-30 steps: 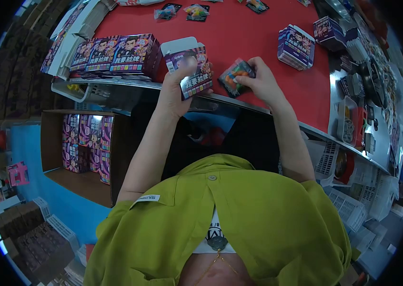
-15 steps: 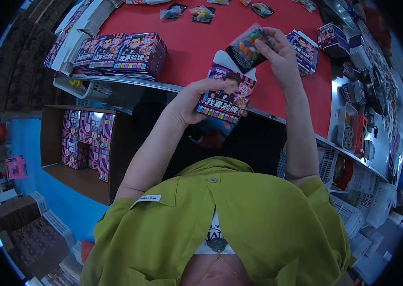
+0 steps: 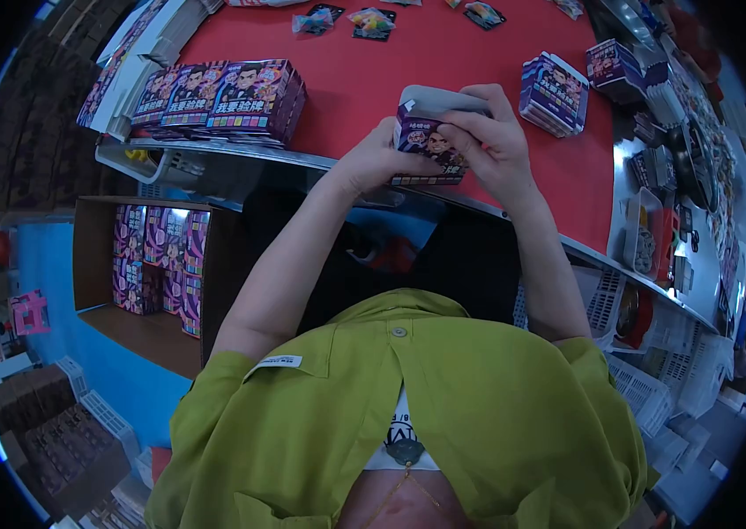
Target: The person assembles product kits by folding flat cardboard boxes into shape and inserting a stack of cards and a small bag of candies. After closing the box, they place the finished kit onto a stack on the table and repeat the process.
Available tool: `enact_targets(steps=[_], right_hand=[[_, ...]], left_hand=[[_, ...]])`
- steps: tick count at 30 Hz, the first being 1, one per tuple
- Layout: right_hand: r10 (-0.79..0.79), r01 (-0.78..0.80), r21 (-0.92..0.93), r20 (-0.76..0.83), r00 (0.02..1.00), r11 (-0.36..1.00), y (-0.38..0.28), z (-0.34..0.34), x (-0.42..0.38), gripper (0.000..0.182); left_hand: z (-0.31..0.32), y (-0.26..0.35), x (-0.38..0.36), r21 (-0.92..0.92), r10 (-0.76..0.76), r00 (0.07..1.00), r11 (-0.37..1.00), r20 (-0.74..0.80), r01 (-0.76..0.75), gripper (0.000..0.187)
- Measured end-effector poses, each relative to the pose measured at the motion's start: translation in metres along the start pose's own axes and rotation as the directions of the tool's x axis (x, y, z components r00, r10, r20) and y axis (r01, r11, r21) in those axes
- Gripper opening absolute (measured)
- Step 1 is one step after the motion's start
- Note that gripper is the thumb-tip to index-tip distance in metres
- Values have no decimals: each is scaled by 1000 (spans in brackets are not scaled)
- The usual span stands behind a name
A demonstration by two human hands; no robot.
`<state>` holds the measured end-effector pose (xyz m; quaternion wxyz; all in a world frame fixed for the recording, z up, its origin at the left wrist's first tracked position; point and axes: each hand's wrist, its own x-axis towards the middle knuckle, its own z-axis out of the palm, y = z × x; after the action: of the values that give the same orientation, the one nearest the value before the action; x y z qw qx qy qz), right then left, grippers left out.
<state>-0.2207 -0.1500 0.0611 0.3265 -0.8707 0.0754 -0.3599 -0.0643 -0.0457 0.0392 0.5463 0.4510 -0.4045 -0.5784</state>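
Note:
A small purple printed box with a cartoon figure is held over the front edge of the red tabletop. My left hand is closed around its left side, thumb across the front. At the top and right side, my right hand grips the box, its fingers by the raised pale flap. No candy packet shows in either hand, and the box's inside is hidden. To the right lies a short stack of similar boxes, apart from my right hand.
Rows of purple boxes stand at the table's left edge. Several candy packets lie at the back. Below left, an open cardboard carton holds more boxes. White baskets are at lower right.
My right hand has come down and left onto the box. The candy packet it held is out of sight. The box has moved up, over the table edge.

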Motion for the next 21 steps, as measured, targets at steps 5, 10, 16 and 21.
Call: enact_targets(steps=[5,10,16,21], right_hand=[[61,-64,-144,-22,998,987,9,10,-17,18],[177,-129,266,-163,971,955,2,8,-19,33],[493,-302,844,51,868,443,17,9,-26,34],[217,-187,237,-106,970,953,23,8,-34,30]], left_hand=[[-2,-21,-2,-121,269,925,943,-268,-309,31],[9,-11,-5,-286,152,936,926,-318,-247,33],[16,-6,-4,-212,180,933,944,-313,-253,31],[7,-12,-5,7,316,905,945,-284,-328,26]])
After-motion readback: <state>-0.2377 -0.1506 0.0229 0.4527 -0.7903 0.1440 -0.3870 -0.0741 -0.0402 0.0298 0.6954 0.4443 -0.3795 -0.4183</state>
